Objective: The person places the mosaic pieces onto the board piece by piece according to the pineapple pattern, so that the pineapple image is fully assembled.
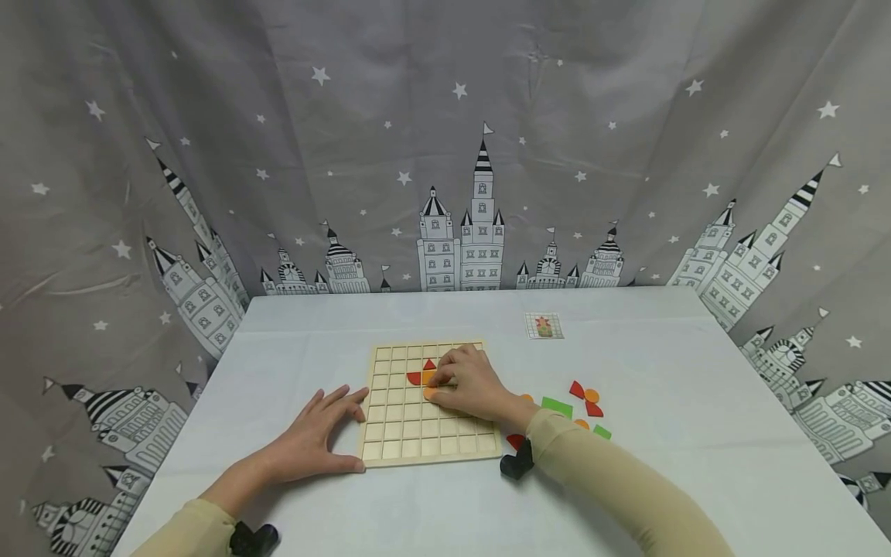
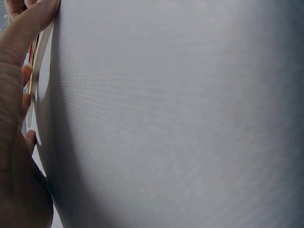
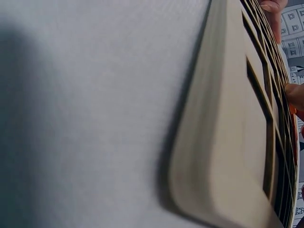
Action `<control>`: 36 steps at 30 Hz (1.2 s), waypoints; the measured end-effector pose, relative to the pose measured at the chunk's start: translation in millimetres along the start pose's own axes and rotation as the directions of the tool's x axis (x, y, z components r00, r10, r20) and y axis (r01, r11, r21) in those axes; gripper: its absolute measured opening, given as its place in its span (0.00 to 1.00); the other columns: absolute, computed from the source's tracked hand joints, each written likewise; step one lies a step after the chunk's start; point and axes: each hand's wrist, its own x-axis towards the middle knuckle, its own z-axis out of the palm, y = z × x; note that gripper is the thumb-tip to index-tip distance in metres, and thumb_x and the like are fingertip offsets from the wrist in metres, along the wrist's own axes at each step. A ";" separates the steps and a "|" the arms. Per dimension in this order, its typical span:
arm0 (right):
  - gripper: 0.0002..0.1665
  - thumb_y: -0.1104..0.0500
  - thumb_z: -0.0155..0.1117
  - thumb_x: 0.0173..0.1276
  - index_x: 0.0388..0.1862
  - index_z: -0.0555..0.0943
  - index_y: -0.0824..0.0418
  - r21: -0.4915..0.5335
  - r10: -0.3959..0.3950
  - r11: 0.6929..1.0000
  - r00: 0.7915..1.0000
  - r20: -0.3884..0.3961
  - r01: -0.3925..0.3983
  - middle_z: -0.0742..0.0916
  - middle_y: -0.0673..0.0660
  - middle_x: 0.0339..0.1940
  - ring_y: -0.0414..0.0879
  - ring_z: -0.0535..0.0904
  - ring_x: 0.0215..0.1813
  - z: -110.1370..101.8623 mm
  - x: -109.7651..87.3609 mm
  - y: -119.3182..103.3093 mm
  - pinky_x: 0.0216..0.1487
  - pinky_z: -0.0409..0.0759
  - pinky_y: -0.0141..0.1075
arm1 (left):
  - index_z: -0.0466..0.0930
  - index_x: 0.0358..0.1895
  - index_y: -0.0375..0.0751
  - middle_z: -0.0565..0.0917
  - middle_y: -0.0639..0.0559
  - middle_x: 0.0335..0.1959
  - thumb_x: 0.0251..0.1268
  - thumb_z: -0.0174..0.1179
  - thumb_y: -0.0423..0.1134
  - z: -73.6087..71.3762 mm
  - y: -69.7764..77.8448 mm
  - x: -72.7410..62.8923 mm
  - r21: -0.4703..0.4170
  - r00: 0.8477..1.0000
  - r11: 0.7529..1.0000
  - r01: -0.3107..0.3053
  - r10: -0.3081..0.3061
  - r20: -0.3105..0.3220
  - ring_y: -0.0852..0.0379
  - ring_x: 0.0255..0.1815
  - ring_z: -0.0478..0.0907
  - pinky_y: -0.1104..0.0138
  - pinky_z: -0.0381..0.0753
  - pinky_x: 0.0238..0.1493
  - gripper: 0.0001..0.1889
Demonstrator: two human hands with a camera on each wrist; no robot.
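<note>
Two red pieces [image 1: 414, 378] and an orange square [image 1: 428, 377] already sat on the grid board [image 1: 393, 431], the left hand [image 1: 313, 435] spread wide at its left edge, the right hand's [image 1: 475, 384] narrowed fingers pinching an orange disc [image 1: 429, 394] there, while loose pieces [image 1: 557, 407] lay unplaced on the table [image 1: 640, 348].

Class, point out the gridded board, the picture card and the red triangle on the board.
Gridded board [image 1: 411, 430]: head view, a bare patch of its lower half.
Picture card [image 1: 544, 326]: head view, middle of its printed side.
Red triangle [image 1: 429, 365]: head view, middle of its face.
</note>
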 end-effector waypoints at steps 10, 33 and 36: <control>0.07 0.47 0.73 0.65 0.42 0.90 0.43 0.001 0.024 1.000 1.000 -0.001 -0.024 0.82 0.41 0.47 0.43 0.69 0.57 -1.2 1.8 -1.2 0.58 0.69 0.42 | 0.72 0.50 0.61 0.65 0.48 0.79 0.42 0.71 0.75 -0.2 0.9 0.0 0.002 1.000 1.000 -0.005 0.005 -0.007 0.37 0.81 0.52 0.36 0.36 0.78 0.35; 0.15 0.47 0.77 0.63 0.48 0.90 0.48 0.047 0.298 0.955 0.951 -0.088 -0.294 0.82 0.47 0.50 0.53 0.67 0.63 -86.0 -89.2 70.4 0.65 0.65 0.55 | 0.72 0.50 0.61 0.66 0.48 0.78 0.41 0.72 0.75 1.4 0.7 -0.2 0.017 1.000 1.000 -0.009 0.010 -0.027 0.36 0.80 0.53 0.36 0.37 0.78 0.36; 0.17 0.47 0.77 0.63 0.49 0.89 0.49 0.027 0.338 0.941 0.937 -0.092 -0.337 0.83 0.50 0.51 0.56 0.67 0.63 -94.2 -105.8 79.1 0.64 0.65 0.57 | 0.72 0.50 0.61 0.66 0.48 0.78 0.41 0.72 0.75 1.7 0.6 0.5 0.015 1.000 1.000 -0.011 0.012 -0.026 0.36 0.80 0.53 0.36 0.37 0.78 0.36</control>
